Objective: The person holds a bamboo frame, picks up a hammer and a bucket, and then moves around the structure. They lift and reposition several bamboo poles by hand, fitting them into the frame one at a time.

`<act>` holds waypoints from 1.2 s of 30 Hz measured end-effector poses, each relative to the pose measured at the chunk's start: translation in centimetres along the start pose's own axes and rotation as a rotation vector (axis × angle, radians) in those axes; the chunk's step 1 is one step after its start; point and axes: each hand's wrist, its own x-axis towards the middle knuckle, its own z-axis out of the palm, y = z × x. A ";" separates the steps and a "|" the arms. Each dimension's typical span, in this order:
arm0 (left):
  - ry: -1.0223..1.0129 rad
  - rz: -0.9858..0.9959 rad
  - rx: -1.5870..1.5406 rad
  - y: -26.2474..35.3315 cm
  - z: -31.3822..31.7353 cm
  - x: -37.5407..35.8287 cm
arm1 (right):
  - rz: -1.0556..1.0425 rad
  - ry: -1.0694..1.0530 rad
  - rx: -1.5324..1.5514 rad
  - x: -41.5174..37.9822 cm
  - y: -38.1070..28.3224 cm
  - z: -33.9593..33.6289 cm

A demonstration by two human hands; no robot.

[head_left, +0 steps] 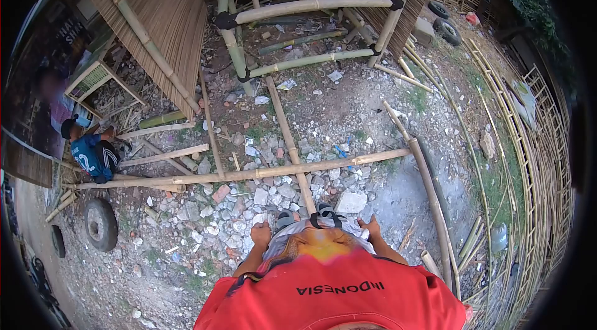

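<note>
My left hand [261, 234] hangs beside my left leg over the rubble, its fingers curled closed. Close to the other side of my patterned shorts [292, 228] is my right hand [371, 227], also curled; what either hand holds, if anything, is hidden. A bamboo pole [289, 137] runs away from between my feet. It meets a long bamboo pole [261, 173] lying crosswise in front of me. A pale stone block [351, 202] lies just beyond my right hand. A black strap-like piece [326, 220] shows between my feet.
Ahead stands a bamboo frame [317, 4] with black-wrapped joints, beside woven panels [165, 13]. A person in a blue shirt [88, 151] crouches at left near cut bamboo. A tyre [101, 224] lies at left. Bamboo poles [435, 206] and ladder-like bamboo lengths [522, 187] line the right.
</note>
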 end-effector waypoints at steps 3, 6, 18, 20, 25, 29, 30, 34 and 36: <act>0.005 -0.065 -0.068 0.7 -0.2 -0.2 | -0.008 -0.008 -0.003 0.2 0.1 0.0; -0.034 -0.136 -0.204 1.2 -0.5 -0.8 | -0.056 0.056 -0.034 0.3 0.5 0.4; 0.027 -0.079 -0.030 0.9 -0.5 -0.4 | -0.037 0.034 -0.051 0.4 0.7 0.5; 0.014 -0.073 -0.029 0.8 -0.6 -0.3 | -0.039 0.034 -0.066 0.3 0.5 0.4; 0.021 -0.085 -0.020 -0.4 -0.1 0.5 | -0.023 0.016 -0.101 0.0 -0.1 0.1; 0.023 -0.091 -0.011 -0.3 -0.2 0.2 | -0.039 0.014 -0.093 0.0 -0.1 0.1; 0.024 -0.092 -0.012 -0.4 -0.2 0.1 | -0.035 0.009 -0.093 0.1 -0.1 0.1; 0.026 -0.014 -0.027 -1.2 -0.1 0.4 | -0.055 0.014 -0.110 0.2 0.0 0.2; 0.022 0.028 -0.040 -1.1 -0.2 0.2 | -0.054 0.020 -0.111 0.1 0.0 0.2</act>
